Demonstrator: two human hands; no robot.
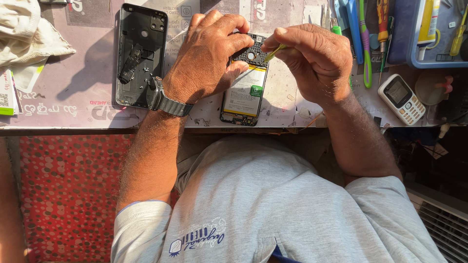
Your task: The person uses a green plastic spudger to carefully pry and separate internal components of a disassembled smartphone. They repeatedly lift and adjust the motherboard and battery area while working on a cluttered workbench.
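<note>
In the head view, an opened smartphone [244, 90] lies flat on the surface [78, 92] with its back cover off, its long axis running roughly away from the person with a slight lean, the camera end pointing to the far side and the bottom edge close to the near edge of the surface. Its battery, with a pale label and a green patch, faces up, and a black perforated plate covers the far end. The left hand [207, 58] rests over the left side of the phone, fingers curled over its far end and thumb pressed against the edge beside the black plate, so it steadies the phone with a loose, half-closed grip. The right hand [314, 61] is closed in a pinch around a thin yellow-green tool [274, 52] (its handle is mostly hidden in the fist), whose tip touches the black plate near the camera ring. Just left of the left hand lies the removed black back cover [140, 56], inside up, its long axis parallel to the phone's. Well to the right lie a small white keypad phone [402, 99] and a row of screwdrivers [373, 34].
</note>
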